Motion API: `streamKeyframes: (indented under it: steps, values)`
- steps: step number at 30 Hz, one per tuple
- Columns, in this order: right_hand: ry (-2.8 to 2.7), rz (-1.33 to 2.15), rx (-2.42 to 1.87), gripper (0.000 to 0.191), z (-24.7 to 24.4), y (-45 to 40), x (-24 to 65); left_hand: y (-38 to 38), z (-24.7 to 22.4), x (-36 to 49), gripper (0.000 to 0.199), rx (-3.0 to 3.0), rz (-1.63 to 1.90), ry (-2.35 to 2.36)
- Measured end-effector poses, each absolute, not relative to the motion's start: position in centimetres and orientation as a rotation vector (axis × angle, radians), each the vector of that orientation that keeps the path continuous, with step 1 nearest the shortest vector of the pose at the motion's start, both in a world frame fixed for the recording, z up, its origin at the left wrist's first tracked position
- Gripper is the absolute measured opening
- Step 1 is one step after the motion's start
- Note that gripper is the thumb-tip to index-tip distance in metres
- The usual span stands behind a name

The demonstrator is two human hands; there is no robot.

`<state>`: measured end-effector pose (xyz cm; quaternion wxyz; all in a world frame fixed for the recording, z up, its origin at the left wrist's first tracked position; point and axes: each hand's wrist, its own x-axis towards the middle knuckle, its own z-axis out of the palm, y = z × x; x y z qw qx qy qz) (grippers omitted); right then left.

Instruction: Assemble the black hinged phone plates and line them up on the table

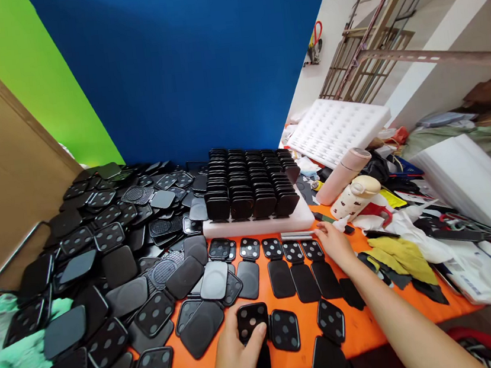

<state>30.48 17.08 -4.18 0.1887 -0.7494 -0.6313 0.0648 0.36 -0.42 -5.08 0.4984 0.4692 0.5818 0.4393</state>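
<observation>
"How was the left hand set?"

"Your left hand (239, 352) pinched a dotted case (250, 312) close to the near edge of the bench (357, 331). The thumb lay across its face and the fingers went behind it, probably to steady the panel and leave most of its round dots exposed."

"And the right?"

"Your right hand (334, 243) reached farther in, fingertips at the right end of some slim silvery strips (295, 236). I couldn't tell whether that grip had closed on them or merely touched. They lay just in front of the foam base (233, 228), likely to be handy without covering the cases."

"Why were the open cases (281, 279) lined up there?"

"They lay flat, dotted halves toward the bench's far edge, plain halves toward the near one. That arrangement seemed to keep both inner faces in plain sight."

"What about the others?"

"The upright cases (251, 198) stood in close rows on the foam base, presumably so they packed tightly without toppling. Toward the bench's left edge, the loose cases (121, 265) overlapped in a heap, with no evident order."
</observation>
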Motion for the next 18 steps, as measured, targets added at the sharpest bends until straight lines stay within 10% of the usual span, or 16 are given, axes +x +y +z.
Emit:
streamKeyframes:
  steps: [18]
  values:
    - [-2.17, -0.085, -1.77, 0.02, -3.5, 16.6, 27.7, -0.3, -5.2, 0.4, 0.036, 1.115, 1.071, 1.444]
